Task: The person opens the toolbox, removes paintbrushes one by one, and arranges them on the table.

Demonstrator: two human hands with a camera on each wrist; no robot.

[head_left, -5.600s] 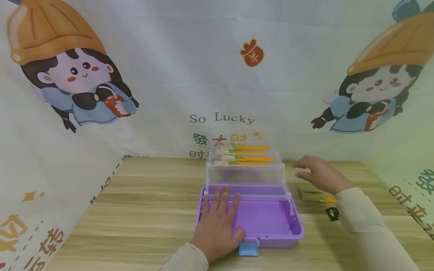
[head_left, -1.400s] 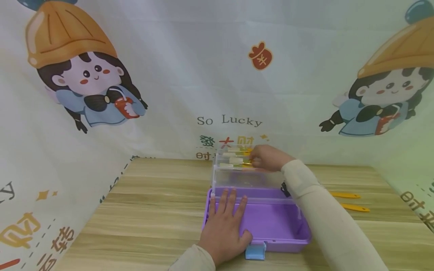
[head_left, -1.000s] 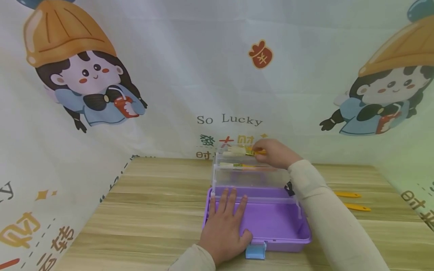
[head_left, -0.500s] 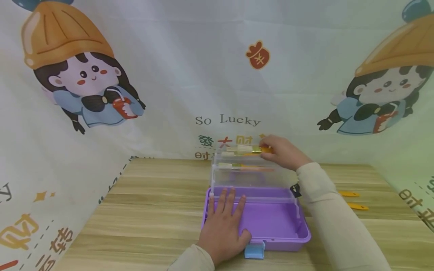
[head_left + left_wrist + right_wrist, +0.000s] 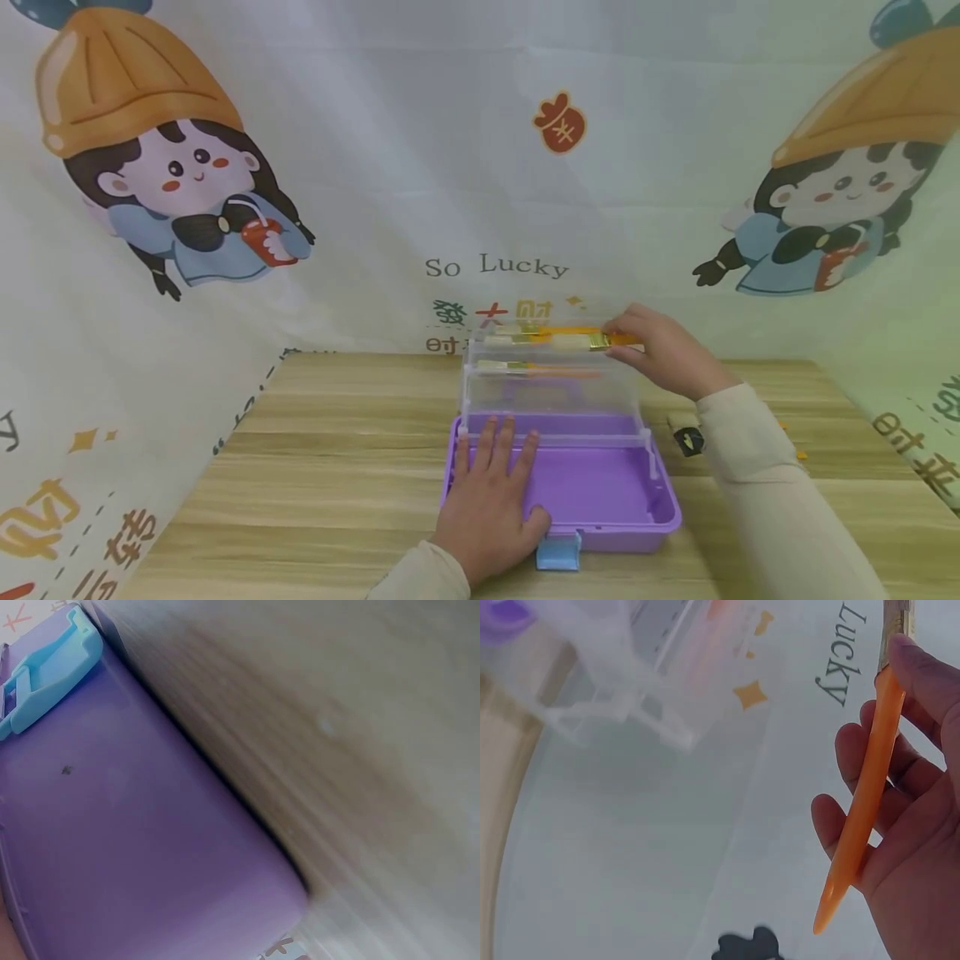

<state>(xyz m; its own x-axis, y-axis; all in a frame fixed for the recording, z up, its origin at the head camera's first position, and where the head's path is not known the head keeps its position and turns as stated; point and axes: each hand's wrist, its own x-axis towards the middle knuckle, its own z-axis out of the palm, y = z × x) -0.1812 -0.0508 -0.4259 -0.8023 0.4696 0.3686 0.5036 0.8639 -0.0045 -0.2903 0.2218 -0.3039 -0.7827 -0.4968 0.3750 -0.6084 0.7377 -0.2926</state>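
Observation:
My right hand (image 5: 667,350) pinches a flat paintbrush (image 5: 573,342) near its metal ferrule, over the right end of the clear trays. In the right wrist view the brush's orange handle (image 5: 866,780) lies along my curled fingers. My left hand (image 5: 487,521) lies spread over the front left of the open purple box (image 5: 600,483). Raised clear trays (image 5: 555,396) stand at the box's back, with a few more paintbrushes (image 5: 510,367) lying in them. On the box's front hangs a light-blue latch (image 5: 558,552), which also shows in the left wrist view.
Right of the box, partly hidden by my right sleeve (image 5: 772,467), more brushes lie on the wooden table (image 5: 337,450), beside a black tag (image 5: 687,442). A printed cloth (image 5: 375,167) hangs close behind the table.
Empty at first, my right hand has taken a paintbrush out of the clear tray, raised it and moved it to the right. My left hand stays on the box.

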